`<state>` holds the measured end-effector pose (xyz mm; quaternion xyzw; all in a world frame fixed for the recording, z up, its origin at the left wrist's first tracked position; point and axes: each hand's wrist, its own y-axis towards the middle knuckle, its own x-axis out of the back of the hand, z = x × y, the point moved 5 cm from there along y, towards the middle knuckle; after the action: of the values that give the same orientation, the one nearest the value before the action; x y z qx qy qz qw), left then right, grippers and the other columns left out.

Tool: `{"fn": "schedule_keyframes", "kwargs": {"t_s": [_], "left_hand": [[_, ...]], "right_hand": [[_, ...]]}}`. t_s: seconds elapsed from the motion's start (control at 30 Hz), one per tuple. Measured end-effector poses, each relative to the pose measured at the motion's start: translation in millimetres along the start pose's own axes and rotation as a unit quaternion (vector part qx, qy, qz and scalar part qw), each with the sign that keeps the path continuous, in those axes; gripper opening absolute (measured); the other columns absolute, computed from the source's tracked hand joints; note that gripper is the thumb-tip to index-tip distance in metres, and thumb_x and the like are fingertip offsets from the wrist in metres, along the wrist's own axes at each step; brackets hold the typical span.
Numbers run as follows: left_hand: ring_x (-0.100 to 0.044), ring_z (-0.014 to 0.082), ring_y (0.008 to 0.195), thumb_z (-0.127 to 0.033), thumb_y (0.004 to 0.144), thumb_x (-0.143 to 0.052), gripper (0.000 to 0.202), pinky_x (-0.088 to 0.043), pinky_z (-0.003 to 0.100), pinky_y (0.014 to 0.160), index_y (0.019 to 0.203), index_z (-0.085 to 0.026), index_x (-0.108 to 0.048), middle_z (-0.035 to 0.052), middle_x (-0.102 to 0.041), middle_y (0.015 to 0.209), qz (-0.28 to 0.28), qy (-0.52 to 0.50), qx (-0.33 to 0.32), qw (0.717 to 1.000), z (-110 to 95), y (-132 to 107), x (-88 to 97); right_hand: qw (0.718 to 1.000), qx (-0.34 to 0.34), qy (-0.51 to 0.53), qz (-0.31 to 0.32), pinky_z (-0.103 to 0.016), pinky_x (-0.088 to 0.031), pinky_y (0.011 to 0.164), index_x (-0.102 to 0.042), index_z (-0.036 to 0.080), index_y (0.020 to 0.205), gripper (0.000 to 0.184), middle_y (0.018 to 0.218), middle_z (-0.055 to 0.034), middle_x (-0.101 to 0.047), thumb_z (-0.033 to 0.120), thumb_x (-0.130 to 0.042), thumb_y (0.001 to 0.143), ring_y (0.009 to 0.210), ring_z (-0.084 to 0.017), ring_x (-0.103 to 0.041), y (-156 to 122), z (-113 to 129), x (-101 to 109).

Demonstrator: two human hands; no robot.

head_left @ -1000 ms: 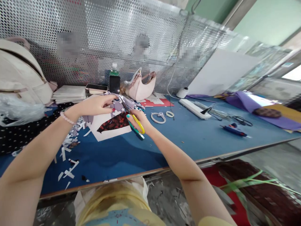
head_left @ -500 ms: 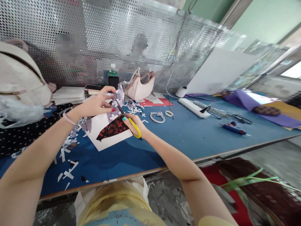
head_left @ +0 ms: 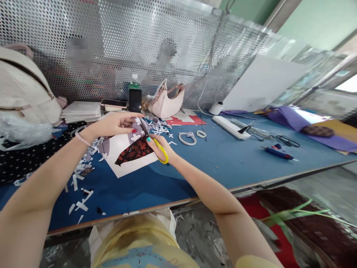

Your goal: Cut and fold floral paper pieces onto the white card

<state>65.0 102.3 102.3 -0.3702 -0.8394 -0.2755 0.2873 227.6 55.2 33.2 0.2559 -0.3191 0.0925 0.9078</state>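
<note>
My right hand is closed around scissors with yellow handles, their dark blades pointing up and left. Those blades meet the edge of a grey fabric piece printed with white flowers. Beyond the blades, my left hand pinches the upper part of this floral fabric; its fingertips are partly hidden. Under the scissors lies a black fabric piece with a red pattern, on top of a white sheet. The sheet's left corner shows the same grey floral print.
White and grey scraps litter the blue table. Behind my hands stand a black phone-like object and a pale handbag. To the right are white rings, a power strip and a blue tool. A backpack sits left.
My left hand has come down and flattened, and the floral fabric that stood up above it is lower. The scissors stay in almost the same place.
</note>
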Motion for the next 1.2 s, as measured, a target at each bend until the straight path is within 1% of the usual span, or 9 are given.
{"fn": "schedule_keyframes", "kwargs": {"t_s": [0.13, 0.23, 0.3, 0.4, 0.53, 0.7, 0.9, 1.07, 1.2], "left_hand": [[-0.067, 0.0198, 0.103, -0.031, 0.077, -0.07, 0.066, -0.053, 0.033, 0.091, 0.138, -0.016, -0.049, 0.0104, -0.07, 0.117, 0.023, -0.074, 0.043, 0.996, 4, 1, -0.6], [-0.068, 0.0187, 0.099, -0.027, 0.075, -0.071, 0.063, -0.054, 0.03, 0.084, 0.134, -0.014, -0.052, 0.0109, -0.07, 0.115, 0.039, -0.112, 0.061, 0.991, 5, 1, -1.0], [-0.068, 0.0178, 0.098, -0.024, 0.075, -0.071, 0.062, -0.053, 0.027, 0.081, 0.133, -0.015, -0.053, 0.0103, -0.07, 0.115, 0.045, -0.124, 0.064, 0.989, 6, 1, -1.3], [-0.067, 0.0178, 0.1, -0.022, 0.074, -0.07, 0.063, -0.052, 0.026, 0.082, 0.135, -0.019, -0.052, 0.0083, -0.069, 0.118, 0.073, -0.124, 0.067, 0.987, 8, 1, -5.7], [-0.068, 0.018, 0.095, -0.026, 0.075, -0.068, 0.066, -0.052, 0.026, 0.078, 0.138, -0.02, -0.049, 0.0072, -0.069, 0.114, 0.108, -0.109, 0.072, 0.985, 10, 2, -14.2], [-0.068, 0.0169, 0.09, -0.029, 0.074, -0.07, 0.067, -0.052, 0.024, 0.073, 0.138, -0.021, -0.05, 0.0078, -0.068, 0.117, 0.109, -0.076, 0.065, 0.989, 14, 3, -15.4], [-0.065, 0.017, 0.097, -0.029, 0.073, -0.07, 0.071, -0.052, 0.025, 0.08, 0.14, -0.022, -0.047, 0.0076, -0.064, 0.127, 0.125, -0.097, 0.048, 0.986, 19, 5, -18.3], [-0.064, 0.0154, 0.093, -0.032, 0.076, -0.068, 0.07, -0.049, 0.023, 0.079, 0.141, -0.021, -0.046, 0.0068, -0.066, 0.123, 0.133, -0.07, 0.046, 0.988, 18, 5, -21.3], [-0.063, 0.0166, 0.096, -0.034, 0.075, -0.067, 0.067, -0.048, 0.022, 0.076, 0.138, -0.018, -0.049, 0.007, -0.066, 0.12, 0.14, -0.058, 0.069, 0.986, 23, 6, -24.9]], "right_hand": [[1.0, 0.01, -0.027, 0.003, -0.026, -0.027, 0.054, -0.03, 0.022, 0.064, 0.058, 0.057, 0.003, -0.033, 0.075, -0.023, 0.086, 0.055, -0.011, -0.032, 0, 3, 1], [0.998, 0.012, -0.056, 0.01, -0.026, -0.026, 0.054, -0.032, 0.022, 0.066, 0.057, 0.056, 0.0025, -0.036, 0.075, -0.025, 0.085, 0.053, -0.011, -0.034, -1, 6, 5], [0.996, 0.005, -0.087, 0.015, -0.026, -0.024, 0.054, -0.034, 0.023, 0.068, 0.053, 0.056, 0.0018, -0.038, 0.072, -0.031, 0.085, 0.052, -0.012, -0.035, -1, 7, 9], [0.992, -0.009, -0.128, 0.017, -0.026, -0.022, 0.054, -0.035, 0.023, 0.067, 0.049, 0.056, 0.0014, -0.039, 0.068, -0.041, 0.084, 0.052, -0.012, -0.037, -2, 8, 14], [0.984, -0.01, -0.173, 0.044, -0.025, -0.024, 0.054, -0.039, 0.022, 0.066, 0.049, 0.057, -0.0002, -0.043, 0.066, -0.04, 0.087, 0.052, -0.013, -0.041, -2, 8, 14], [0.974, -0.004, -0.215, 0.077, -0.024, -0.028, 0.054, -0.049, 0.019, 0.071, 0.046, 0.061, -0.0024, -0.052, 0.06, -0.041, 0.092, 0.055, -0.014, -0.047, -3, 10, 13], [0.957, -0.031, -0.261, 0.125, -0.025, -0.027, 0.056, -0.053, 0.018, 0.08, 0.048, 0.066, -0.0043, -0.056, 0.063, -0.039, 0.092, 0.061, -0.017, -0.054, -6, 7, 11], [0.962, -0.024, -0.239, 0.131, -0.026, -0.031, 0.059, -0.048, 0.02, 0.075, 0.05, 0.068, -0.0048, -0.056, 0.064, -0.035, 0.092, 0.063, -0.018, -0.055, -6, 6, 7], [0.979, -0.009, -0.168, 0.117, -0.026, -0.03, 0.055, -0.038, 0.022, 0.068, 0.055, 0.06, -0.0001, -0.046, 0.072, -0.031, 0.089, 0.056, -0.013, -0.045, -5, 5, 5]]}}
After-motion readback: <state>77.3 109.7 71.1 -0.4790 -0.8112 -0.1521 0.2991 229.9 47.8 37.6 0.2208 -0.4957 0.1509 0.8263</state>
